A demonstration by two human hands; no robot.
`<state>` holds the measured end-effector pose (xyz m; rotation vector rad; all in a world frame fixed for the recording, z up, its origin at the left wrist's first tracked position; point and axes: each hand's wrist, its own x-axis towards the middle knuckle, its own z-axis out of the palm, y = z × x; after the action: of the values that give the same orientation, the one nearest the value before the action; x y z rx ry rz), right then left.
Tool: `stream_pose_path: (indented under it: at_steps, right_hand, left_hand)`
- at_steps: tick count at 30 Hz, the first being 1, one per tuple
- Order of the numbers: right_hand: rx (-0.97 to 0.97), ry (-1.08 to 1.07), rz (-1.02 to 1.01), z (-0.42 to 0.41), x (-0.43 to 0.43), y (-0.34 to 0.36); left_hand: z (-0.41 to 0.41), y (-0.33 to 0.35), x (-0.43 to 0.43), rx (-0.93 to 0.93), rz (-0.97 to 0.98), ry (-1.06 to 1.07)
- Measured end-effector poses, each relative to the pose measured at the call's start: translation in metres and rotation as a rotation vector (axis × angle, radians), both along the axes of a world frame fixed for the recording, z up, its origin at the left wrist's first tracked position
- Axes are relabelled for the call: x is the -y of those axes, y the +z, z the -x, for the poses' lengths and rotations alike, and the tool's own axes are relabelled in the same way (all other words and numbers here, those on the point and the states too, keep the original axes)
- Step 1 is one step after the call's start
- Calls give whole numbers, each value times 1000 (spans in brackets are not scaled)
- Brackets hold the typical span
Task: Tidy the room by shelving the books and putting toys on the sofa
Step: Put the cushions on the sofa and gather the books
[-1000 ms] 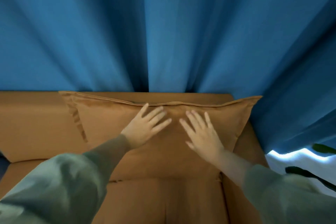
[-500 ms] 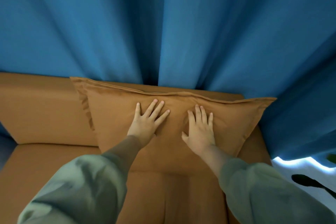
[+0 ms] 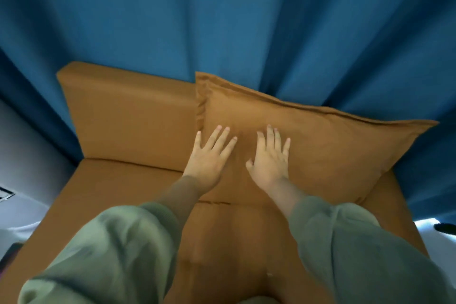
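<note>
1. My left hand (image 3: 207, 158) and right hand (image 3: 271, 160) both lie flat on the brown cushion (image 3: 320, 145), side by side but not touching each other.
2. The fingers (image 3: 271, 137) are straight and slightly spread on both hands, pressing into the fabric. They pinch nothing and curl round nothing.
3. What has changed: a second ago my palms sat high near the cushion's top seam, fingertips angled toward each other. Now they are lower and over its left part, with the left thumb close to the cushion's left edge.
4. My view has also swung. More of the sofa (image 3: 118, 195) shows on the left, with its backrest (image 3: 128, 116) and bare seat, and the cushion stands at the right end, leaning against the blue curtain (image 3: 222, 20).
5. I judge this to be smoothing or settling the cushion in place, a side job to the tidying proper.
6. The sofa, where the toys belong, is right under my green sleeves (image 3: 118, 254). No toy and no book is in sight, so I cannot tell how much of either job is done.
7. Both hands are free, so I judge the next move is to lift off and fetch a toy or a book.
</note>
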<state>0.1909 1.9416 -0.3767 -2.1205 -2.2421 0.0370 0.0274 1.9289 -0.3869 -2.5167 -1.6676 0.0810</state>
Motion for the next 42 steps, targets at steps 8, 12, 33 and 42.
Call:
stream_pose_path:
  at_steps: [8,12,33,42]
  right_hand:
    - [21,-95,84,120,84,33]
    - [63,-95,92,150,119,52]
    - [-124,-795,141,118,433,27]
    - [-225,-1197,155,101,574,10]
  left_hand:
    - [148,42,80,66,137,-64]
    - [168,58,97,124,159,-149]
    - [69,39,309,78,313,-742]
    - [13,24,406,14,364,-998]
